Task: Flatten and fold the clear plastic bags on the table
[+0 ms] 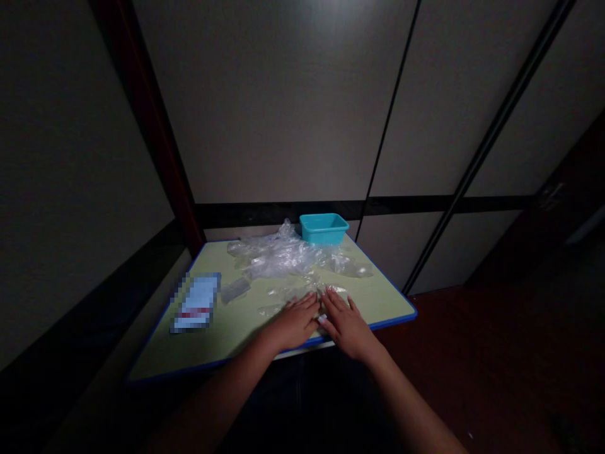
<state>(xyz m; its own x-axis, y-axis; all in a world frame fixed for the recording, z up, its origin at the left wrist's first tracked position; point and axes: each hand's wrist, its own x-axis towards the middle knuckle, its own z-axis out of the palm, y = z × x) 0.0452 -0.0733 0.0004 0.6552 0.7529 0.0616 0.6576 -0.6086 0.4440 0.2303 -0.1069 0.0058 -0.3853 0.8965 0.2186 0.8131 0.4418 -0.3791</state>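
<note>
Both my hands lie close together at the table's front edge, palms down on a clear plastic bag (pixel 283 292). My left hand (pixel 297 321) is flat with its fingers stretched forward over the plastic. Beside it, my right hand (pixel 346 321) rests with fingers spread and pointing away from me; something small and whitish shows by its thumb. Beyond the hands spreads a heap of crumpled clear plastic bags (pixel 278 257). What lies under my palms is hidden.
A turquoise plastic basin (pixel 324 229) stands at the table's back right corner. At the left lie a blurred-out blue and white packet (pixel 197 301) and a small greyish folded piece (pixel 235 290). The pale table (pixel 189 356) has a blue edge, with wardrobe panels (pixel 283 113) behind it.
</note>
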